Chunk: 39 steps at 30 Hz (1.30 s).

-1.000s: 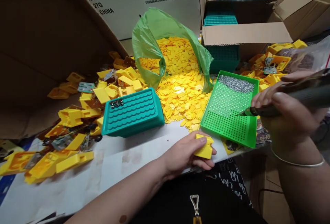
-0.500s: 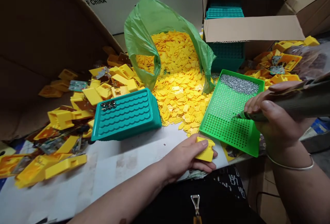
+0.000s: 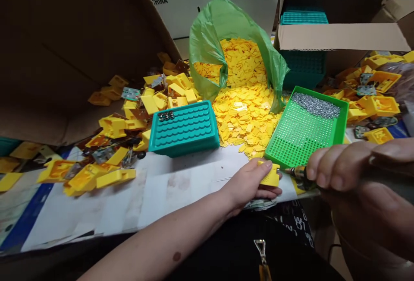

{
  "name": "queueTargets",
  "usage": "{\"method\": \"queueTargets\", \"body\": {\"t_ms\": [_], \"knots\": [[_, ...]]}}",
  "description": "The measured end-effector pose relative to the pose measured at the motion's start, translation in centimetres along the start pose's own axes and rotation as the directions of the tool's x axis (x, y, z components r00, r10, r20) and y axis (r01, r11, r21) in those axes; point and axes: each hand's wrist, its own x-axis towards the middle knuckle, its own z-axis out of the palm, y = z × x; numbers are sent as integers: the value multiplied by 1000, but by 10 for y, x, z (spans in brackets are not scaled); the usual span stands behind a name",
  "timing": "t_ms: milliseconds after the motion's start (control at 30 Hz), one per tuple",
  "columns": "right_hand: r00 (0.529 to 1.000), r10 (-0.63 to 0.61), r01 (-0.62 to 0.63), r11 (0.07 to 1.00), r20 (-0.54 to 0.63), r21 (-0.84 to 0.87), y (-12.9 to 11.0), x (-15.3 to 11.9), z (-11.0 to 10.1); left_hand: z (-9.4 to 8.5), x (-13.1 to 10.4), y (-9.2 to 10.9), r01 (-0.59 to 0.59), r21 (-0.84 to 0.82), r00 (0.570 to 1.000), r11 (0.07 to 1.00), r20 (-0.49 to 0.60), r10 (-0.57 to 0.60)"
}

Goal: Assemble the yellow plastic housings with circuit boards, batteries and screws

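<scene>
The left hand (image 3: 247, 181) is closed on a yellow block (image 3: 271, 176), thumb on top; the block looks shut, with a small notch at its right edge. The right hand (image 3: 343, 168) is clamped around a driver (image 3: 296, 172), its tip just beside this notch. Whether a screw is in, I cannot tell. Beyond the hands, the green tray (image 3: 318, 130) holds many screws (image 3: 315, 105); farther left, open yellow cases (image 3: 84, 177) lie unjoined.

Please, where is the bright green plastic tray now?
In the head view, the bright green perforated plastic tray lies right of centre, beside the heap of small flat yellow plastic pieces.
</scene>
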Motion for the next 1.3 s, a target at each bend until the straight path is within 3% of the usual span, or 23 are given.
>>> {"method": "queueTargets", "body": {"t_ms": [100,200,333,600,833,1300], "knots": [[999,39,-41,974,10,222,0,-2,10,0,0,-1,-13,6,1000,1000,8,13],[996,50,-65,970,68,234,1,1,11,0,0,-1,-12,12,1000,1000,16,12],[999,24,-36,962,47,271,-1,3,11,-1,0,0,-7,14,1000,1000,31,6],[995,91,-68,907,-34,416,-2,1,17,-3,-1,0,-1,12,998,1000,57,0],[990,124,-91,925,-66,368,-9,1,16,-3,-2,1,-5,21,998,1000,59,3],[997,33,-56,934,72,354,2,-1,16,-2,1,1,-9,49,998,999,64,6]]}}
